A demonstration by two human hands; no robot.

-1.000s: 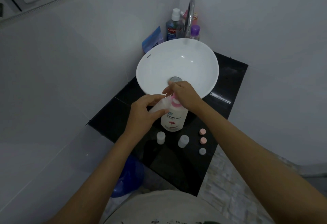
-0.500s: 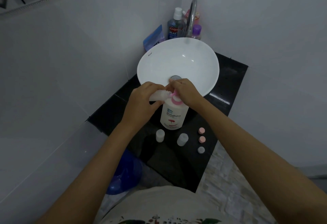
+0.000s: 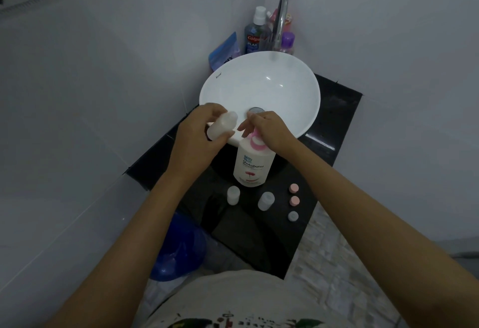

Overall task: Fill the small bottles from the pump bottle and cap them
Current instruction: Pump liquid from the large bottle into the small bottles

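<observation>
A white pump bottle (image 3: 252,165) with a pink pump head stands on the black counter (image 3: 334,130) in front of the basin. My right hand (image 3: 269,130) rests on the pump head. My left hand (image 3: 199,143) holds a small translucent bottle (image 3: 223,125), tilted, its mouth toward the pump spout. Two more small bottles (image 3: 233,195) (image 3: 266,200) stand uncapped in front of the pump bottle. To their right, two pink caps (image 3: 294,188) (image 3: 295,200) and one pale cap (image 3: 293,216) lie in a row.
A white round basin (image 3: 280,86) with a chrome tap (image 3: 281,16) fills the back of the counter. Behind it stand a mouthwash bottle (image 3: 252,34), a purple bottle (image 3: 287,42) and a blue pouch (image 3: 224,50). A blue bucket (image 3: 178,250) sits on the floor at the left.
My left hand has lifted the small bottle up and to the left, away from the pump bottle's side. My right hand stays on the pump head.
</observation>
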